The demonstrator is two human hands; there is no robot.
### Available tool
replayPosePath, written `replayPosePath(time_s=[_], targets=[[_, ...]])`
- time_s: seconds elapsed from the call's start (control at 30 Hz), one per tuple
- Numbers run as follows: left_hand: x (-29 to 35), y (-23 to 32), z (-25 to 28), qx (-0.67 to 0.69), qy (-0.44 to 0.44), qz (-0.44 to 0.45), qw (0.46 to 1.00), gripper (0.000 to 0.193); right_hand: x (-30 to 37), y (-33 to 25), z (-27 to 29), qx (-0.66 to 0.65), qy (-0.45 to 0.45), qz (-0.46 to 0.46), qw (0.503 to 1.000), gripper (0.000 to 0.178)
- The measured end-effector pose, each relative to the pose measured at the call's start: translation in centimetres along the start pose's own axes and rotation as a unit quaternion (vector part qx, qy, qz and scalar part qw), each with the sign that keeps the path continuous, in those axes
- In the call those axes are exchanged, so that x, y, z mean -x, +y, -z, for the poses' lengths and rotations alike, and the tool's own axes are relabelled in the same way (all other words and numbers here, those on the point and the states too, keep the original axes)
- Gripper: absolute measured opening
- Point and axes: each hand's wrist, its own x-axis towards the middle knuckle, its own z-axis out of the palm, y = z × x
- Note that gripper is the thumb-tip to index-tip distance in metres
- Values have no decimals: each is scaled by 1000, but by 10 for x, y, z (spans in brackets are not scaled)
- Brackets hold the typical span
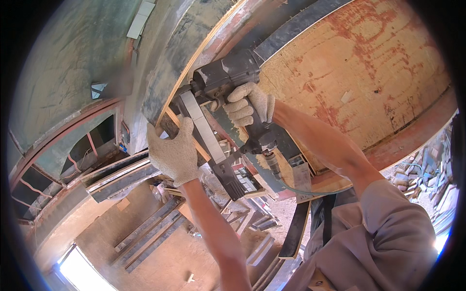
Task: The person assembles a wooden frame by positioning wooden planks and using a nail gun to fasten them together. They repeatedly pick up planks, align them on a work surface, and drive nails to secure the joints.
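My right hand (pixel 248 104), in a knit work glove, is wrapped round the handle of a black nail gun (pixel 227 72). A strip of light-coloured nails (pixel 204 127) shows along its long magazine. The gun's head is up against the edge of a dark-faced plywood board (pixel 178 54). My left hand (pixel 174 153), also gloved, grips the near end of that board, thumb on one side and fingers on the other; its fingertips are partly hidden. Beside the left thumb runs a narrow wooden strip (pixel 200 148). A thin air hose (pixel 318 193) trails from the gun's handle.
A large stained plywood panel (pixel 359 68) fills the upper right. Dark planks (pixel 124 177) stick out at the left, near a red-framed opening (pixel 73 140). Below lie several boards (pixel 148 233) and wood offcuts (pixel 259 216). Rubble (pixel 420 169) is heaped at the far right.
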Motion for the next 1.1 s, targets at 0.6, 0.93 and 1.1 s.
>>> replayPosePath(time_s=[0.6, 0.93, 1.1], targets=[[-4, 3, 1, 26, -39, 30, 998, 77, -2, -7, 19, -56, -43, -65, 995, 38], [-6, 24, 7, 57, -65, 51, 995, 74, 7, -11, 26, -24, -54, -58, 997, 39], [-4, 0, 1, 94, -27, 44, 994, 80, 17, -3, -30, 4, 52, -35, 998, 38]])
